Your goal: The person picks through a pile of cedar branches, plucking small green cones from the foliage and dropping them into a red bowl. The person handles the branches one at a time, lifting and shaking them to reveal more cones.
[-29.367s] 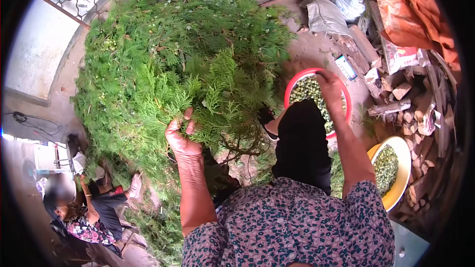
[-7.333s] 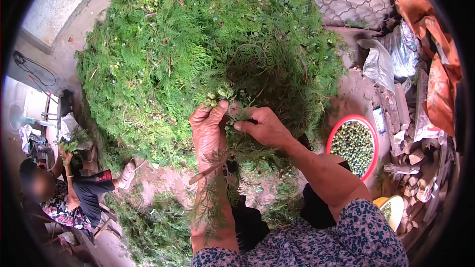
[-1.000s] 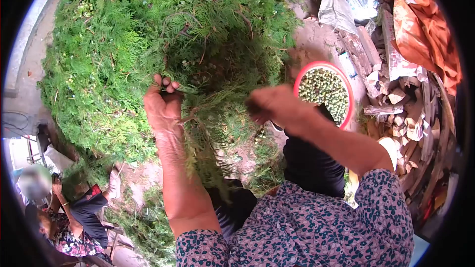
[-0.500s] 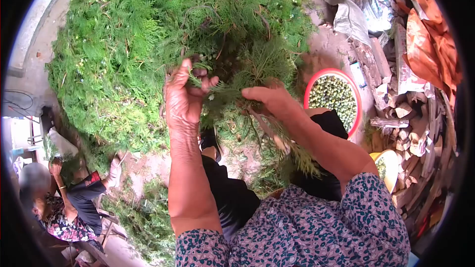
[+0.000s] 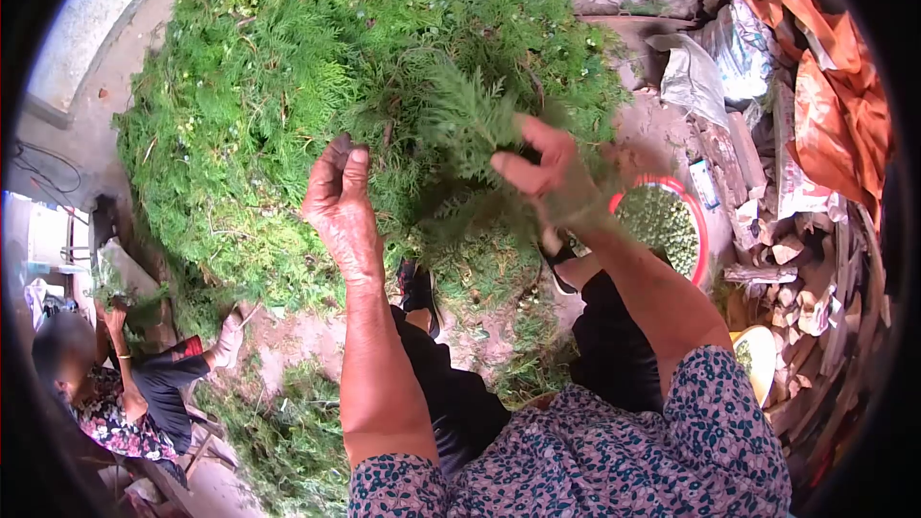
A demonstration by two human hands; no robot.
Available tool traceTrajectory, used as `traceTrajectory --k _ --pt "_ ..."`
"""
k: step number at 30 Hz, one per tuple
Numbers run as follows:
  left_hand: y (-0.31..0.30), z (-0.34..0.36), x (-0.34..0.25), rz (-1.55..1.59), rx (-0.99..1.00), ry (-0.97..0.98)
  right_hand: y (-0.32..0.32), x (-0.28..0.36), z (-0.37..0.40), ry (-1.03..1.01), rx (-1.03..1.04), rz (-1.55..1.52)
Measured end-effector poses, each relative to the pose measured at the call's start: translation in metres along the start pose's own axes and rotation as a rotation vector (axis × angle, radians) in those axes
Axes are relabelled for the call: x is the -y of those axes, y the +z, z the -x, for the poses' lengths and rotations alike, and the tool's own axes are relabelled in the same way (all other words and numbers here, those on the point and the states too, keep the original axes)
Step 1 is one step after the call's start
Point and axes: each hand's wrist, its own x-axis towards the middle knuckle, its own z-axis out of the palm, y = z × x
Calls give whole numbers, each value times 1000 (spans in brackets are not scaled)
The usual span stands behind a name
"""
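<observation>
My right hand (image 5: 556, 177), blurred by motion, grips a feathery evergreen sprig (image 5: 470, 115) that fans out to the left of its fingers. To the left, at the edge of the big pile of cut evergreen branches (image 5: 240, 125), my left hand (image 5: 341, 206) is raised with thumb and fingertips pressed together. Whatever those fingers may hold is hidden. Between the hands lies a shaded, darker hollow in the greenery. A red-rimmed basin (image 5: 703, 240) full of small round green cones sits beyond my right forearm.
Split firewood (image 5: 782, 273) and an orange tarp (image 5: 835, 125) line the right side, with white sacks (image 5: 693, 82) behind. A yellow-rimmed container (image 5: 763, 360) stands by my right elbow. Another person (image 5: 129, 393) sits at lower left, beside loose branches (image 5: 288, 422).
My hands have moved apart: the right went up and right with the sprig, the left came away from it, its fingers closing together. The view has shifted slightly.
</observation>
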Motion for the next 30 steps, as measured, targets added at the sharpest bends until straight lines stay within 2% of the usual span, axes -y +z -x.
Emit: traceTrajectory --k 1,2,3,4,6,8,10,12,14,15,16,18,19,21,22,24,30 --pt "-2 0 -4 -10 68 -38 -4 -1 -3 2 4 2" --pt "-4 1 -6 -21 136 -77 -6 -2 -4 54 -78 -21" --pt "-3 3 -6 19 174 -44 -9 -3 -6 106 -160 -46" --pt "-4 4 -9 16 173 -46 -11 -11 -9 109 -158 -47" --pt "-8 6 -15 72 277 -326 -14 -32 -13 58 -251 -411" --pt "-10 8 -10 15 346 -382 -10 -31 -14 90 -316 -486" --pt "-8 11 -4 -291 535 -595 -7 -31 -13 114 -407 -560" --pt "-5 19 11 -259 534 -599 -4 -29 -10 158 -440 -626" --pt "4 24 21 -389 531 -241 0 -28 -8 210 -470 -697" --pt "4 24 21 -434 533 -327 1 -26 -8 239 -453 -714" --pt "7 25 21 -435 530 -324 0 -25 -7 267 -437 -731" --pt "12 25 21 -211 455 -505 2 -24 -4 250 -380 -789" --pt "15 25 21 -211 450 -501 4 -24 -2 238 -326 -844" --pt "21 28 22 -33 284 -596 8 -21 2 261 -333 -851" --pt "23 29 25 -33 281 -594 9 -20 2 283 -345 -856" --pt "25 30 34 45 137 -535 9 -24 2 278 -343 -856" --pt "24 23 35 113 109 -497 7 -20 1 284 -340 -885"
